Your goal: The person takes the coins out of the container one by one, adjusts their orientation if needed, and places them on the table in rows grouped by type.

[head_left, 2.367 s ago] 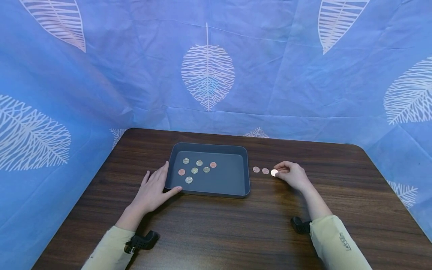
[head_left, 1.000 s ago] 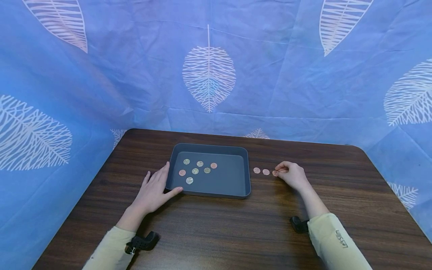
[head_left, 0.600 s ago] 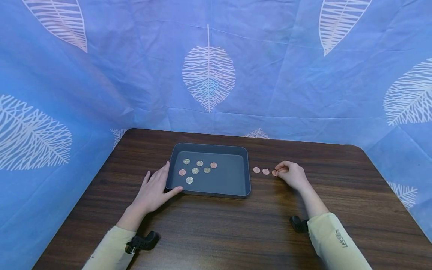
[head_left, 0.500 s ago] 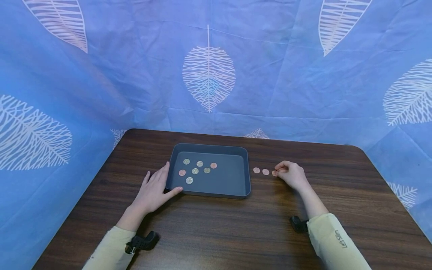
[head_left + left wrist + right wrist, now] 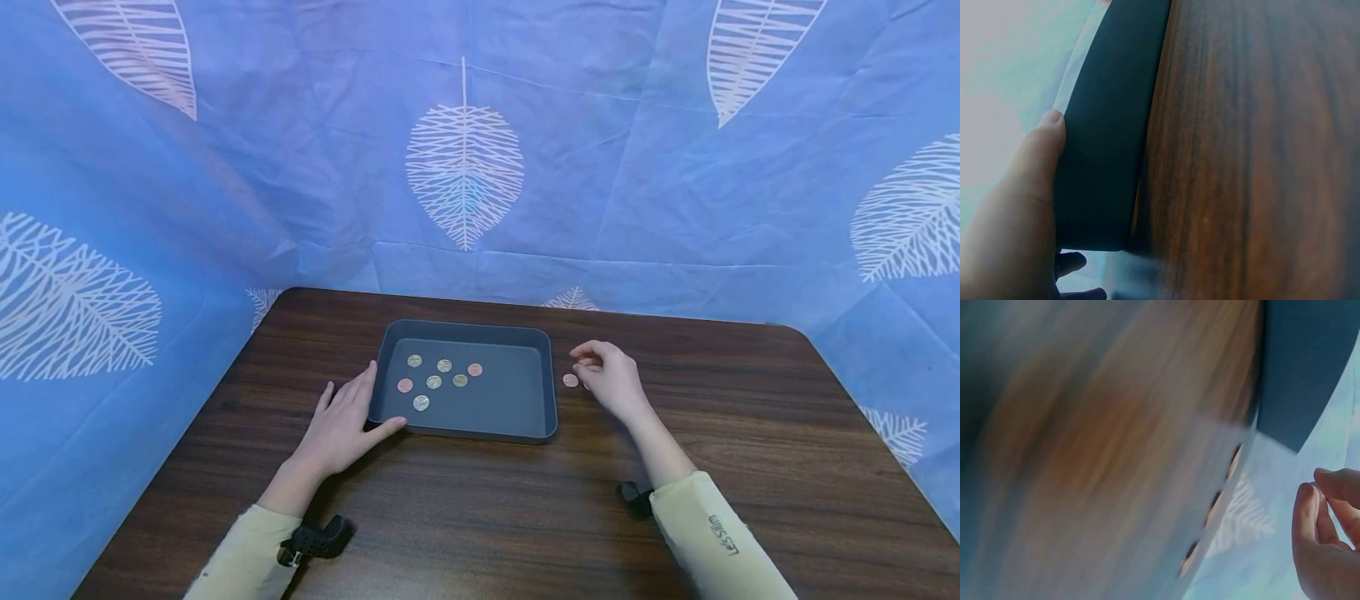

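My left hand lies along the left end of a dark grey tray, thumb at the front rim and fingers extended at the side. In the left wrist view the thumb rests against the tray wall. Several silvery and coppery coins lie flat inside, such as a copper coin and a silver coin. My right hand, fingers loosely bent and holding nothing, hovers over the row of three coins right of the tray. It leaves one copper coin uncovered; the right wrist view shows all three coins.
The dark wooden table carries the tray near its back edge. Behind it hangs a blue cloth with white leaf prints. Each wrist wears a black camera mount, one on the left wrist and one on the right wrist.
My right hand has let go of the third copper coin, risen and moved left over the row toward the tray. My left hand and the tray have stayed put.
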Tool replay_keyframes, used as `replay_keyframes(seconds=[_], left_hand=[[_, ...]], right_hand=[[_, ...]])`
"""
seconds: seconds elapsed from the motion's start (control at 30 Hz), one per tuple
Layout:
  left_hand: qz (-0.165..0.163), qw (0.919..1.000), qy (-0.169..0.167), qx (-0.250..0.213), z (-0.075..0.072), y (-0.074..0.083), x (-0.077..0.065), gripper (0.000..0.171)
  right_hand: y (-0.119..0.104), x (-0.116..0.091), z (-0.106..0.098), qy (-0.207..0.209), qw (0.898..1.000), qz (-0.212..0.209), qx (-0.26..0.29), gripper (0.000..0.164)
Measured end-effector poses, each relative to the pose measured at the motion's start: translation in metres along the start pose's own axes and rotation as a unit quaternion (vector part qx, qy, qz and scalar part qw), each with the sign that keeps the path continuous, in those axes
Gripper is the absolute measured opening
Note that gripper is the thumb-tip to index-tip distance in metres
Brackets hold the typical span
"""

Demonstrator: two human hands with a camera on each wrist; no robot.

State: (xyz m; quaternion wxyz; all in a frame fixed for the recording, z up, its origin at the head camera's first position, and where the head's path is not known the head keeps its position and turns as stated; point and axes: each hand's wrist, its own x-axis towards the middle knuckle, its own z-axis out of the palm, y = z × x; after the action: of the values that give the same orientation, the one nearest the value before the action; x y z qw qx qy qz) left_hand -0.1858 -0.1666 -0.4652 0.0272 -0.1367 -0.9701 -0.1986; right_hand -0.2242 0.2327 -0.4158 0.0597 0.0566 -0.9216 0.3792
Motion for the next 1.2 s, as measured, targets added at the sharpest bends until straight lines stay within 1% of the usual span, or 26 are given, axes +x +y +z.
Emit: replay_keyframes(seconds=[0.2,0.4,0.67,0.93,1.07,1.2], left_hand=[[0.001,1.0000,0.002,0.003,0.001,-0.001,0.001,0.104],[0.004,1.0000,0.006,0.002,0.000,0.000,0.002,0.103],[0.003,1.0000,0.003,0.004,0.000,0.000,0.001,0.104],[0.004,1.0000,0.005,0.006,0.001,0.000,0.001,0.105],[0.004,1.0000,0.007,0.004,0.001,0.000,0.001,0.104],[0.002,1.0000,0.007,0.002,0.001,0.000,0.002,0.105]], right_hand=[[-0.022,0.003,0.016,-0.011,0.999,-0.029,0.034,0.018],[-0.037,0.005,0.026,-0.023,0.997,-0.056,0.058,0.018],[-0.055,0.008,0.044,-0.045,0.993,-0.068,0.085,0.019],[-0.079,0.009,0.072,-0.070,0.987,-0.085,0.115,0.017],[-0.088,0.009,0.085,-0.082,0.985,-0.095,0.121,0.014],[-0.094,0.009,0.097,-0.094,0.984,-0.096,0.118,0.016]])
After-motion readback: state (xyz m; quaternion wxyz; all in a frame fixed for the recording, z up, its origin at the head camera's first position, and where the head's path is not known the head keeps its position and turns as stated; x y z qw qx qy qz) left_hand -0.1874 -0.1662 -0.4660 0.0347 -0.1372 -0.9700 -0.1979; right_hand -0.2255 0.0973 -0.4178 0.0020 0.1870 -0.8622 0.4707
